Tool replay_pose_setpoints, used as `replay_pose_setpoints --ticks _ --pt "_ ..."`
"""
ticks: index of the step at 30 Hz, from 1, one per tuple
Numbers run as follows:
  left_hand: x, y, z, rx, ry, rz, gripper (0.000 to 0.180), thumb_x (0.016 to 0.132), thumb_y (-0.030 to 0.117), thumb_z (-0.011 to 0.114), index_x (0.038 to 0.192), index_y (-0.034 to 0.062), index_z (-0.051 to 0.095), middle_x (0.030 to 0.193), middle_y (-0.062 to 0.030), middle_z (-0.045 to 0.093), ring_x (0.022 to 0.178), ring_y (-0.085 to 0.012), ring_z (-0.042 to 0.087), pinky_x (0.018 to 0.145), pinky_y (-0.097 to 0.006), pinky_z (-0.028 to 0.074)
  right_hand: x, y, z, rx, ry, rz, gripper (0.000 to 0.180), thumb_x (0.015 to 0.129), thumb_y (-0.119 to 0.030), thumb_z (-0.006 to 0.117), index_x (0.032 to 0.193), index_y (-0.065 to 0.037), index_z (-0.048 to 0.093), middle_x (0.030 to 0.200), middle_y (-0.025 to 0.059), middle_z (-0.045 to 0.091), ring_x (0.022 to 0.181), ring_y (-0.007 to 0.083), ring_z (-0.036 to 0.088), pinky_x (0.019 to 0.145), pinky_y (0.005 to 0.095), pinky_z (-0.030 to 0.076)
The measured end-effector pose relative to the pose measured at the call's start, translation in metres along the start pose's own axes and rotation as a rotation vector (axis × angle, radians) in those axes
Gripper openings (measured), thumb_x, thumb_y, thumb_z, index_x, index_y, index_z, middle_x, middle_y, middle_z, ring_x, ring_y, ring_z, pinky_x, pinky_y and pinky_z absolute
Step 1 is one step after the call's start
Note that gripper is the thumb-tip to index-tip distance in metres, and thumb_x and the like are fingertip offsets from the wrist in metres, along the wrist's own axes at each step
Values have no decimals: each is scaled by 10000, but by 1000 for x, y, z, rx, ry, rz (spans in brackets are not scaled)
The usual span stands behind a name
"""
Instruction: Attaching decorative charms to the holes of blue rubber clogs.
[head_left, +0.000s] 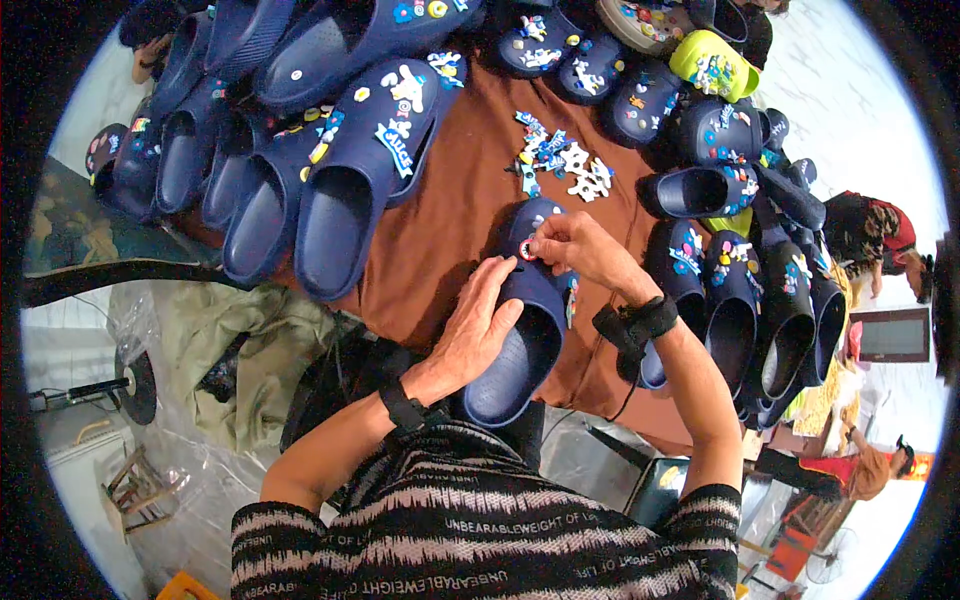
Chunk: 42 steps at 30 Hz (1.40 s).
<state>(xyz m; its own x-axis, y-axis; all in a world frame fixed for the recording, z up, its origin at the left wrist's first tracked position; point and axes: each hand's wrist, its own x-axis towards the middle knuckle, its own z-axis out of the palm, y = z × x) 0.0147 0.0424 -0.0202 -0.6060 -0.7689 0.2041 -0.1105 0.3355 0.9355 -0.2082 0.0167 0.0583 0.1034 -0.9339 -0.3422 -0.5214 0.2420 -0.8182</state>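
Left hand and right hand close together
Left fingers extended, thumb apart; right thumb and forefinger pinched.

crumpled olive cloth, left | wooden stool, lower left | wire-caged fan, lower right | co-worker, right

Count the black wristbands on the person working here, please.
2: a left wristband behind the left hand touching the navy clog, and a right wristband behind the right hand.

The right hand pinches a round charm.
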Motion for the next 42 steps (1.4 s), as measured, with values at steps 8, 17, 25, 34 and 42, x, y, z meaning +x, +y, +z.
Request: replay_pose_setpoints --ticks 8,17,25,34,42 --pt "1 2 -1 -32 -17 -14 544 1027 340 462 1455 20 363 1487 -259 344 1397 -413 325 1161 -468 266 19 -32 -10 -355 -254 175 365 887 -349 662 908 13 695 680 89 641 582 170 621 525 310 494" --pt "1 1 -1 -11 -33 -32 514 1026 257 477 1464 19 354 1499 -228 334 1437 -366 284 1187 -419 231 47 -25 -4 -687 -427 324 365 835 -372 670 893 -12 681 659 79 623 533 186 618 495 331 503" --pt "19 8 -16 142 -12 163 577 972 296 541 1437 -8 387 1492 -245 348 1392 -425 323 1157 -490 263 27 -45 -30 -532 -368 204 330 840 -337 676 921 -18 709 748 102 705 595 202 688 535 351 545" --pt "25 18 -16 322 -220 154 615 941 298 597 1446 7 399 1514 -184 367 1403 -413 318 1156 -495 263 100 60 -81 -791 466 -198 558 811 -7 574 1347 -161 534 1264 211 556 1152 428 561 957 499 493" --pt "24 16 -20 329 -235 136 626 926 288 615 1445 15 398 1517 -164 358 1404 -407 307 1158 -503 263 105 67 -66 -804 407 -160 474 767 10 599 1225 -112 581 1188 219 556 1114 449 553 965 507 475"
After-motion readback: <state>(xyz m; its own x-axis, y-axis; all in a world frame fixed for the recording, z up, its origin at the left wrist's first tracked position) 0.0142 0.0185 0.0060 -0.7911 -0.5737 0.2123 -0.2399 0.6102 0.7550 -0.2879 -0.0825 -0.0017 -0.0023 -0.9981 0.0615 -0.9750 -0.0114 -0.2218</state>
